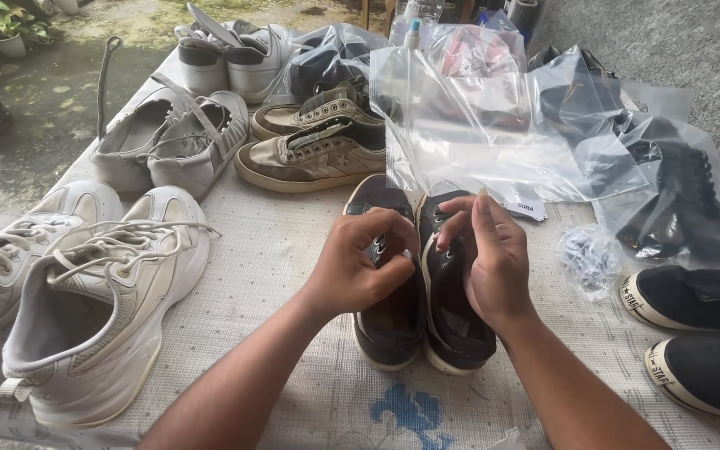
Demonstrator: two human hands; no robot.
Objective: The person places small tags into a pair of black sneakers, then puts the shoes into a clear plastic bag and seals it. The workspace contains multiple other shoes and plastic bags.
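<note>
Dark brown shoes [417, 287]: side by side, mid-tabletop [293, 250].
Left hand [358, 265]: fingers pinched at the left shoe's lacing.
Right hand [487, 254]: pinching the right shoe's lace.
White sneakers [85, 308]: far left.

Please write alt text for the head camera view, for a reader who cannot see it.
Two bare hands, the left hand and the right hand, work at the lacing of a pair of dark brown shoes on a cloth-covered table. White sneakers, tan sneakers and clear plastic bags lie around them.
</note>
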